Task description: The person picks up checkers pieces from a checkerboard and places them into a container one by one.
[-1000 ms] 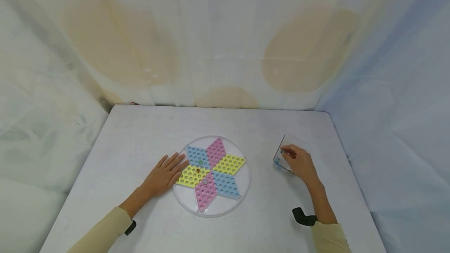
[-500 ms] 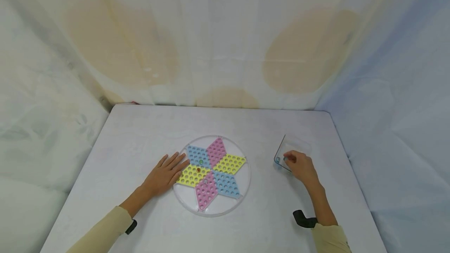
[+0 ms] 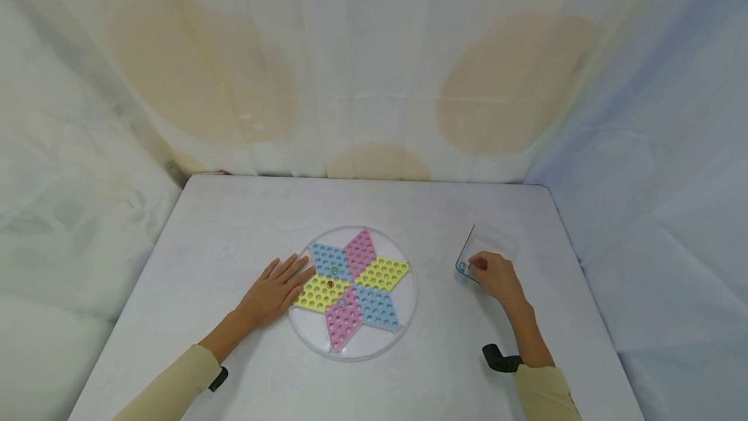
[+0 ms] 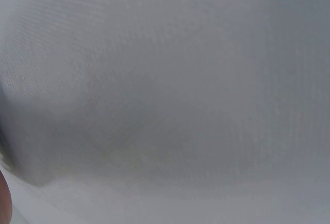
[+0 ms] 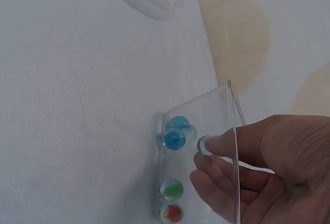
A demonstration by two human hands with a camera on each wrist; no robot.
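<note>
My left hand lies flat with fingers spread, its fingertips at the left rim of a round Chinese checkers board. The board has a star of pink, yellow and blue points, and a few marbles sit near its middle, among them a green marble. Over at the right, my right hand reaches into a clear plastic box. In the right wrist view its thumb and fingers pinch a clear marble. Below lie blue marbles, a green-swirled marble and an orange-red one.
A white-covered table bears the board and box. Fabric walls stand behind and at both sides, with the table's back edge close to the rear curtain. The left wrist view shows mostly grey, blurred cloth.
My right hand has come slightly lower toward the near side of the box, its fingers still working inside. The left hand and the board stay put.
</note>
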